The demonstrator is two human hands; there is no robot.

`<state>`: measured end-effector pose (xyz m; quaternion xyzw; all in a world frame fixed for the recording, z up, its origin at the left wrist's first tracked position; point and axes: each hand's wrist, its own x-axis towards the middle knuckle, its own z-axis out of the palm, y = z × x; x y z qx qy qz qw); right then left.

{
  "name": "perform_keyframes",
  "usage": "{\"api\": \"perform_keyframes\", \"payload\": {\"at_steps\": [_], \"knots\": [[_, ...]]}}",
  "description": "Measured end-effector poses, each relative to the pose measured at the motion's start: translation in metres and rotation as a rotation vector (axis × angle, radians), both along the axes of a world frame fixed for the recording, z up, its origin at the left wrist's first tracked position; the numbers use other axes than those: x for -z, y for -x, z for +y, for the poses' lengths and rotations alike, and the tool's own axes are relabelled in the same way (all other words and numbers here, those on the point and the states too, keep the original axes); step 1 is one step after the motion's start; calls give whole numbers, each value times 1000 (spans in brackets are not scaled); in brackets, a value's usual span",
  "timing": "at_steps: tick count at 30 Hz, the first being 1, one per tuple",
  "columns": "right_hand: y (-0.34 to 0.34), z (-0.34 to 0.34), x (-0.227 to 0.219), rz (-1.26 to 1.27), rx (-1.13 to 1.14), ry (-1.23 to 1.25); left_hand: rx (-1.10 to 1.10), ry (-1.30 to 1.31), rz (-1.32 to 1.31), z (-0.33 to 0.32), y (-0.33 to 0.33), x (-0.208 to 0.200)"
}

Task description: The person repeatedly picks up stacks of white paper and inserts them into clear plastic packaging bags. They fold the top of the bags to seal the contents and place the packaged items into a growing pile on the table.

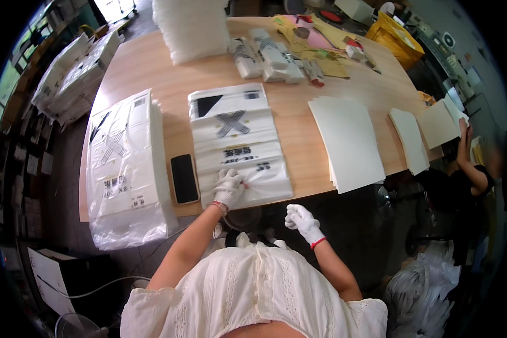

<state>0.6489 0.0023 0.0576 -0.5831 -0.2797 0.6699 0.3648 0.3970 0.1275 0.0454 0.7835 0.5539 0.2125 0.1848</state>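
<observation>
A pile of flat, clear printed plastic bags (pixel 236 149) lies on the table in front of me. On its near end rests my left hand (pixel 228 187), in a white glove. Its fingers are bent and pinch the top bag's film, which creases around them; a small reddish spot shows by the thumb. My right hand (pixel 302 218), gloved in white with a red cuff, hovers off the table's near edge. Its fingers are curled in, and nothing shows in them. A black phone (pixel 184 178) lies just left of the bags.
A tall stack of wrapped packages (pixel 124 169) overhangs the wooden table's (pixel 298 135) near left edge. White sheets (pixel 349 141) and a narrower stack (pixel 409 139) lie right. Small packets (pixel 270 53) and a white block (pixel 190 28) stand far back. A co-worker's hand (pixel 463 127) holds paper at right.
</observation>
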Motion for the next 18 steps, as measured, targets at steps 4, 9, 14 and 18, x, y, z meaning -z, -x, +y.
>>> {"api": "perform_keyframes", "payload": {"at_steps": [4,9,14,18], "knots": [[18,5,-10,12,-96,5,99,204,5,14,12,-8],[97,82,7,109,-8,-277,108,243,128,23,6,-42],[81,103,21,-814,-195,-437,-217,494,-1078,67,38,-33],[82,87,-51,-1159,138,-1073,-315,656,-1108,97,27,-54]]}}
